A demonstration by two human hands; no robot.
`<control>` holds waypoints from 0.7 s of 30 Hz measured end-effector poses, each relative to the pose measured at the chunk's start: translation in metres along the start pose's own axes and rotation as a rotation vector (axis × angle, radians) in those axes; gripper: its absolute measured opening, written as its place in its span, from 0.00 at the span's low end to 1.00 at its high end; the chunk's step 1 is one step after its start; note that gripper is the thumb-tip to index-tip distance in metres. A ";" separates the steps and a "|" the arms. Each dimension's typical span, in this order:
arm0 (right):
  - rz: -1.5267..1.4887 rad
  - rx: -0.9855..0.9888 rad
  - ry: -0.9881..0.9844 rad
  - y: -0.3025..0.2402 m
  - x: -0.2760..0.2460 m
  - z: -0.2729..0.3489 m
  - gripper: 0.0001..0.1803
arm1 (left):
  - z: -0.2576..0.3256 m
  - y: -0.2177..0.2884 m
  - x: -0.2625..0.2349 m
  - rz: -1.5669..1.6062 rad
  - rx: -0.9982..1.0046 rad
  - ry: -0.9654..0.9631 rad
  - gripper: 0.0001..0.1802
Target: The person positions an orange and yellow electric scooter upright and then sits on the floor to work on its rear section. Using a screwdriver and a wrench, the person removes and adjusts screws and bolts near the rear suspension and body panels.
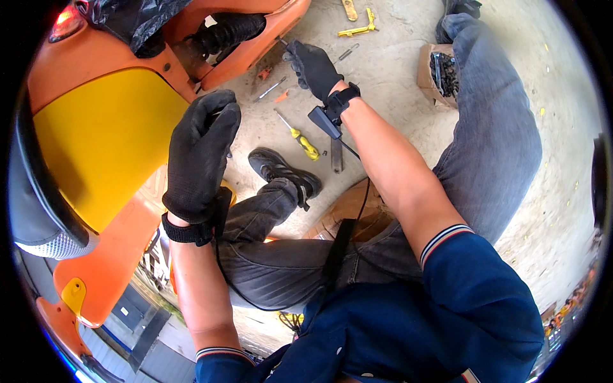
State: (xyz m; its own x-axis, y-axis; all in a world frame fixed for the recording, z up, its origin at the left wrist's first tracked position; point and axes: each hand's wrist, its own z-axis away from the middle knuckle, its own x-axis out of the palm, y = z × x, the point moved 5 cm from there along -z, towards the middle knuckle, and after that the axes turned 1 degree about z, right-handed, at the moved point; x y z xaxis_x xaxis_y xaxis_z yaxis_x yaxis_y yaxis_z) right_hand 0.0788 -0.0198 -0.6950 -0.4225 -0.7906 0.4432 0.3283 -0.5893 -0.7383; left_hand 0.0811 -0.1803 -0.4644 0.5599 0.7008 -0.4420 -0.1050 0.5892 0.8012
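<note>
My left hand (203,153), in a black glove, hovers in front of the yellow panel (108,137) of an orange vehicle body. Its fingers curl in toward the thumb, and whatever they may hold is hidden. My right hand (314,70), also gloved in black, reaches farther out and is closed beside the lower edge of the orange body (255,48). A short thin metal rod (281,41) shows by its fingertips; whether the hand grips it I cannot tell. On the floor between the hands lie a yellow-handled screwdriver (308,145) and a thin metal shaft (271,89).
Another slim metal tool (348,52) and a yellow bracket-like piece (359,28) rest farther off. A dark flat bar (336,156) lies near my shoe (284,172). By my right leg stands a cardboard box (426,80) of small dark parts. A black plastic bag (137,25) drapes the vehicle.
</note>
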 end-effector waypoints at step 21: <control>-0.476 0.244 -0.309 0.042 0.012 0.015 0.16 | -0.002 -0.003 -0.004 0.056 0.026 0.077 0.15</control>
State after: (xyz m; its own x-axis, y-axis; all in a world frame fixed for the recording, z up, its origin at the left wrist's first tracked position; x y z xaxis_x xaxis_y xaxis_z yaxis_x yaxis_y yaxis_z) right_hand 0.1004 -0.0562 -0.7132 -0.3176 -0.4214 0.8495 0.3629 -0.8817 -0.3017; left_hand 0.0776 -0.1848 -0.4659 0.4892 0.7616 -0.4251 -0.1126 0.5384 0.8351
